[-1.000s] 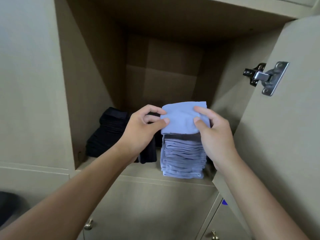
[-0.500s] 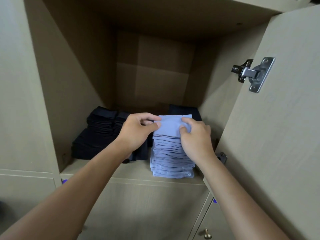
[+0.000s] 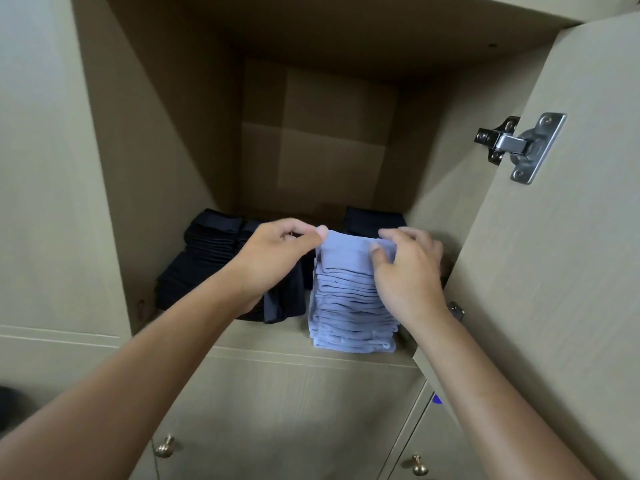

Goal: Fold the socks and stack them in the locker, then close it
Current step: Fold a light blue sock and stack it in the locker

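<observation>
We see the locker (image 3: 166, 188) standing open, its door (image 3: 554, 271) swung out to the right with a metal hinge (image 3: 519, 147) on its inner face. On the shelf (image 3: 277, 336) sits a blue stack (image 3: 349, 306) of folded socks, near the front edge and right of centre. The top sock (image 3: 346, 252) lies on this stack. The left hand (image 3: 273, 258) pinches the sock's upper left corner between thumb and forefinger. The right hand (image 3: 408, 268) grips the upper right corner — fingers curled over the edge, thumb on the top face. Both forearms reach in from below.

Left of the blue stack, partly behind the left hand, lie black socks (image 3: 207, 258) in a low pile, touching the locker's left wall. A second dark pile (image 3: 374, 221) sits behind the blue stack, towards the back right corner. Below the shelf — two lower doors, each with a brass knob (image 3: 164, 446).
</observation>
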The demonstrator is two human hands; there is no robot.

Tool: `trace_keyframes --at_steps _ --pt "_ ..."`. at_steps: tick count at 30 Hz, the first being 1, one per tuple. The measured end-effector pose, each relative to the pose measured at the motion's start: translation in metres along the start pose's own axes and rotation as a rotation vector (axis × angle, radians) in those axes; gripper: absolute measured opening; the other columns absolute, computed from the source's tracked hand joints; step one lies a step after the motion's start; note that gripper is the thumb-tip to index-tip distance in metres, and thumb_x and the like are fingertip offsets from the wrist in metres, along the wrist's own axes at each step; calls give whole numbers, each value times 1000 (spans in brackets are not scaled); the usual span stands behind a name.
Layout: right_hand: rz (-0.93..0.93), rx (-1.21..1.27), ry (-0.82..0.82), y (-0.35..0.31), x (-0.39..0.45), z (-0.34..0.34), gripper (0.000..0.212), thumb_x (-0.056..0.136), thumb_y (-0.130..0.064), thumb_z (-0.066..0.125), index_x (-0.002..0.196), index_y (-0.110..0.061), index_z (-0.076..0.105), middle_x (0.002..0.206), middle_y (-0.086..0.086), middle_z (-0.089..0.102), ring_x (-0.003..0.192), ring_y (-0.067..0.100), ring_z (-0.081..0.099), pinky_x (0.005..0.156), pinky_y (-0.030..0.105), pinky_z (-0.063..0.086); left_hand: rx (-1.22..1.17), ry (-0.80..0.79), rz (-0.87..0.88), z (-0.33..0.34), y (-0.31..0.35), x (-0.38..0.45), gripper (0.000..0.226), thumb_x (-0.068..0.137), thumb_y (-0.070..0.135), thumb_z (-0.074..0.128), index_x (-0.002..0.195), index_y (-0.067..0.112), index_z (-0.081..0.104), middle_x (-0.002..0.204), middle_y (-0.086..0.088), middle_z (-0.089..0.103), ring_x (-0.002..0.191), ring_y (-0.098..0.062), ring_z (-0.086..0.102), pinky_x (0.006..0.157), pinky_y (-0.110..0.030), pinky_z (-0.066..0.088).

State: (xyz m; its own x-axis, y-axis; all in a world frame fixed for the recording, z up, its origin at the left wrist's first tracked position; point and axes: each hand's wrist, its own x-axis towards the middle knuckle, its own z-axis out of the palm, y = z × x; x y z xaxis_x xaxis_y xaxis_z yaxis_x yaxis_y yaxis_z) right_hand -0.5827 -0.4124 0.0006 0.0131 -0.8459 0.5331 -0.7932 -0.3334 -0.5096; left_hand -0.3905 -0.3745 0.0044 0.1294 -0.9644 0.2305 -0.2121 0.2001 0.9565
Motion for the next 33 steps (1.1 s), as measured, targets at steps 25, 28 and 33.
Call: trace_keyframes --at_steps 25,28,33 --pt "-163 587 -807 -105 -60 29 4 94 -15 68 92 -17 70 78 -2 73 68 12 71 78 34 57 -184 297 -198 -87 -16 -91 37 100 42 51 103 10 69 85 -1 66 82 -17 58 76 -36 41" --pt "-166 616 -746 -104 -59 32 10 95 -14 66 90 -22 70 80 -1 75 68 13 71 77 36 56 -56 260 -151 -92 -26 -100 28 105 31 50 89 13 64 66 12 61 62 -2 54 66 -28 39" --pt "-72 713 -690 -101 -57 29 15 98 -12 62 93 -21 72 76 -3 75 67 9 67 68 24 54 52 150 -130 -101 -27 -114 30 104 30 51 81 15 60 62 18 60 58 5 54 63 -20 41"
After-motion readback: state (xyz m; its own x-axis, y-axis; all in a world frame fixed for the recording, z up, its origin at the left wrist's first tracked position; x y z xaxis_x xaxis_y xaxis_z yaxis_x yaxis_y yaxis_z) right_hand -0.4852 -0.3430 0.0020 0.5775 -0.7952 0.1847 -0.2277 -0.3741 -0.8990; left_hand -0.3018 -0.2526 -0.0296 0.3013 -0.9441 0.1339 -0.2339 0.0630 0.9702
